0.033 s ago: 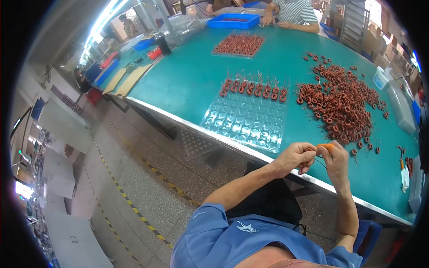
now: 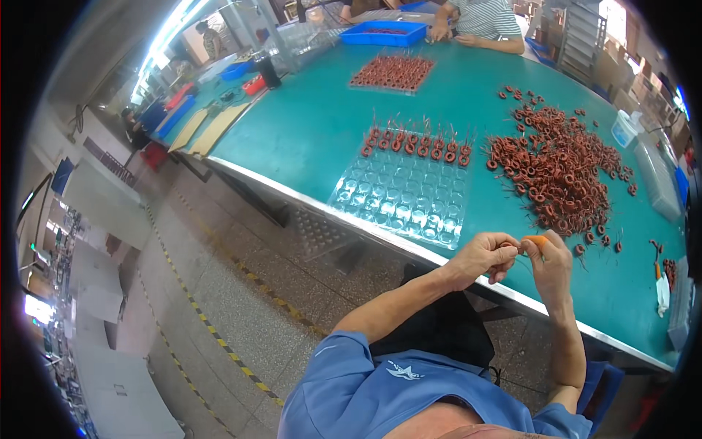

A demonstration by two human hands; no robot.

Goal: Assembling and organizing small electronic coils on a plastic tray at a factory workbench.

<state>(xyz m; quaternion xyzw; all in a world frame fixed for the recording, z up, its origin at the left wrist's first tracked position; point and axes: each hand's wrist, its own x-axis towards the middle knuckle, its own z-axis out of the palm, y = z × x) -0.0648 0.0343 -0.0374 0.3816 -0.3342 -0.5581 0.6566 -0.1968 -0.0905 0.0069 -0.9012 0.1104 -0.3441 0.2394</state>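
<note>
Over the table's near edge, my left hand [image 2: 479,257] is closed, its fingertips pinching what looks like a small reddish-brown wire-wound ring coil, mostly hidden by the fingers. Close against it, my right hand [image 2: 553,269] grips a tool with an orange handle [image 2: 537,239]; its working end is not clear. Just beyond my left hand lies a clear plastic blister tray [image 2: 398,196]. Ring coils [image 2: 423,144] with upright wire ends fill its far rows, while the nearer pockets hold none. A large heap of loose ring coils [image 2: 559,164] spreads to the right.
Farther back are a filled coil tray [image 2: 392,73] and a blue bin [image 2: 383,34]. A person in a striped shirt [image 2: 488,20] sits across the green table [image 2: 307,117]. At right stand a white tub [image 2: 624,129] and clear trays [image 2: 656,179]; another orange-handled tool [image 2: 657,269] lies nearer.
</note>
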